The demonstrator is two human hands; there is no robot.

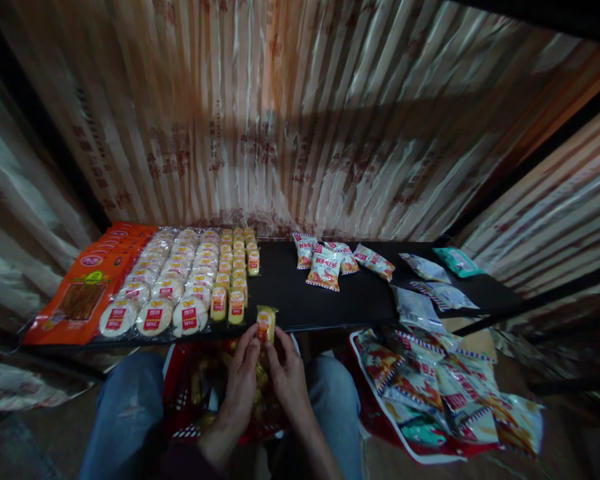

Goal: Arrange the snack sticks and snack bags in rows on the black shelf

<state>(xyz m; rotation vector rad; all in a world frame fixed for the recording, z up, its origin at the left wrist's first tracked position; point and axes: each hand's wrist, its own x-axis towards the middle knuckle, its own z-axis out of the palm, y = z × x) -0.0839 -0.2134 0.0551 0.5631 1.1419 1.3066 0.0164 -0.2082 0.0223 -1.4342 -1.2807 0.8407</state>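
Note:
Between the fingertips of my left hand (pixel 245 367) and my right hand (pixel 286 373) is a small yellow wrapped snack cake (pixel 266 323) with a red and white label. Both hands are closed on it, just over the front edge of the black shelf (pixel 295 280). To the left of it stand rows of the same wrapped cakes (pixel 237 305). Beside those lie overlapping rows of round white rice crackers (pixel 153 316) in clear wrappers. Under my hands, between my knees, sits a red basket (pixel 173 377) holding more yellow packs, partly hidden by my forearms.
Orange snack bags (pixel 87 293) overlap at the shelf's left end. White and brown snack bags (pixel 325 267) lie right of centre, and a teal pack (pixel 457 262) at the far right. A second red basket (pixel 395 433), heaped with bags, stands by my right knee. Striped sheeting (pixel 280 120) hangs behind.

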